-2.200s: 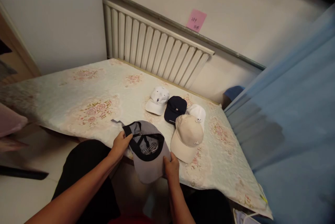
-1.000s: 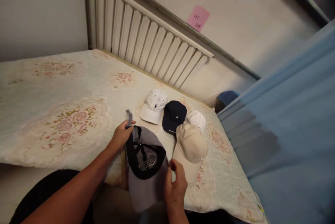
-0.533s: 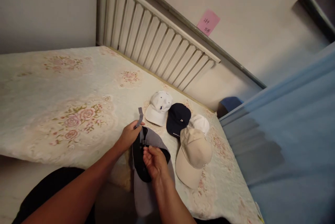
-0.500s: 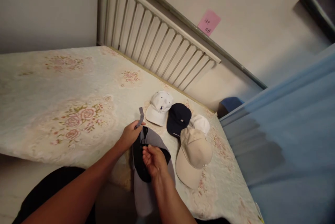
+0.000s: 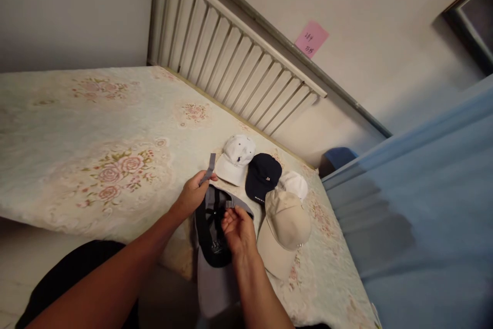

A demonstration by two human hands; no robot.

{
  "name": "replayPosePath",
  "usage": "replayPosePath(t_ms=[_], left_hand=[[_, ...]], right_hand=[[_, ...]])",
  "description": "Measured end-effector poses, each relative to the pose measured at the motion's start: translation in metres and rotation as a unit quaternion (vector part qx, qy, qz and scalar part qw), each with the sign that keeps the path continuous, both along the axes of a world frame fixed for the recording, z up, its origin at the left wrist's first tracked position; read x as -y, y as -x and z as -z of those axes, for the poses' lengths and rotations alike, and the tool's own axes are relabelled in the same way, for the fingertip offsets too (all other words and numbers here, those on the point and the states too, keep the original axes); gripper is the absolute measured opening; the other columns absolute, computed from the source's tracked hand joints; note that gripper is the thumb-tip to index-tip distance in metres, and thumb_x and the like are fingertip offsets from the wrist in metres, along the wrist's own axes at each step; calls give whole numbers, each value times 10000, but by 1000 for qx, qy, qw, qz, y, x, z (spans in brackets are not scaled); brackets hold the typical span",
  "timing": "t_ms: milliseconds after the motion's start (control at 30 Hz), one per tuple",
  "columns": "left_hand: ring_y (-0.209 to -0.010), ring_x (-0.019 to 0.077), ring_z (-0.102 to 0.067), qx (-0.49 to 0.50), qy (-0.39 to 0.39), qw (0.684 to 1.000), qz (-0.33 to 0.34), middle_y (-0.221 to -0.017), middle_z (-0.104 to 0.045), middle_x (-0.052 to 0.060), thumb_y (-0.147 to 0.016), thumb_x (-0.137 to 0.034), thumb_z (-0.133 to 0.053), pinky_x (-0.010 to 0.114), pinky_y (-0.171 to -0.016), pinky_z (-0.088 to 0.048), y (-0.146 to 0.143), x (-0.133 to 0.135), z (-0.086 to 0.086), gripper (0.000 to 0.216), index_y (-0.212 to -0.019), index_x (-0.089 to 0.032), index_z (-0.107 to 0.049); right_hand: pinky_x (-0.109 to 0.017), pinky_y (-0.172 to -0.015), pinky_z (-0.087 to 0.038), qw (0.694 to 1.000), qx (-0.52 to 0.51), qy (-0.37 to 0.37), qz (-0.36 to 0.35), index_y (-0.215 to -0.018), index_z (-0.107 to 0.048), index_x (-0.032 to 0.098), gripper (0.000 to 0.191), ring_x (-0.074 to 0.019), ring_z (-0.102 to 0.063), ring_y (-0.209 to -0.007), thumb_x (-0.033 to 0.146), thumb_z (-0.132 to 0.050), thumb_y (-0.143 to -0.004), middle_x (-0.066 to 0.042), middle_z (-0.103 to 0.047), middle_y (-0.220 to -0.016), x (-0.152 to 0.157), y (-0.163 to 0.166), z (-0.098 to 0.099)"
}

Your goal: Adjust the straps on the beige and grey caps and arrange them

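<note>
A grey cap (image 5: 215, 283) with a black lining lies upside down at the near edge of a floral-covered bed (image 5: 96, 134). My left hand (image 5: 193, 193) pinches the cap's grey back strap (image 5: 210, 167), whose free end sticks up. My right hand (image 5: 238, 228) is closed on the other side of the strap at the cap's back opening. Just to the right lies a beige cap (image 5: 283, 226). Beyond it sit a white cap (image 5: 235, 158), a navy cap (image 5: 262, 177) and another white cap (image 5: 295, 183), partly hidden by the beige one.
A white radiator (image 5: 231, 67) runs along the wall behind the bed. A pink sticky note (image 5: 311, 39) is on the wall. A blue curtain or cloth (image 5: 423, 206) fills the right side. My dark-trousered knee (image 5: 69, 277) is at the lower left.
My right hand left the cap's brim, came up over the lining and took hold at the back strap. My left hand kept hold of the strap end. The view shifted slightly.
</note>
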State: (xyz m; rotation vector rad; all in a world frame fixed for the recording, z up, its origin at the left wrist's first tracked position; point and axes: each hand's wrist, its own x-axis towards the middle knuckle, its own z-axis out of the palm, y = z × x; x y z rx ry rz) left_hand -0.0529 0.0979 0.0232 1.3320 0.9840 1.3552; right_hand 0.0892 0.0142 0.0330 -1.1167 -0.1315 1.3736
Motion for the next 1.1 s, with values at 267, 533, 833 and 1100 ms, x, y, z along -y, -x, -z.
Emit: replayPosePath(t_ms=[267,533,833,1100], left_hand=[[-592,139,-558,99,59,981,158,-736,-642,12,-736,-246,-543,291,-686,-442,9,2,-13,345,-1067,-159,-582],[-583,117,-502,-27,43,964,260,-675,-556,-44,-768,-364,-580,242,-563,-390,7,4,-8,295,-990,-169,-574],[-727,140,-529,-49,-7,956,288,-732,-560,-36,-729,-262,-584,259,-697,-397,-5,8,3,114,-797,-173,-562],[-683,126,-499,10,37,950,310,-729,-552,-28,-704,-245,-596,233,-615,-370,-2,5,5,135,-801,-167,-543]], right_hand=[[-145,-385,-405,1000,-14,2,7,-682,-574,145,139,-67,-548,-425,141,-517,-809,-50,-709,-650,4,0,-4],[-146,-376,-419,1000,-7,-22,-15,-693,-601,118,143,-67,-552,-400,163,-541,-815,-59,-712,-624,4,3,-8],[-137,-367,-419,996,39,-65,-38,-738,-634,103,99,-56,-549,-402,196,-666,-725,-29,-695,-611,4,14,-4],[-154,-380,-370,978,184,-40,-92,-746,-597,141,183,-52,-505,-402,311,-656,-717,-6,-667,-627,11,14,-5]])
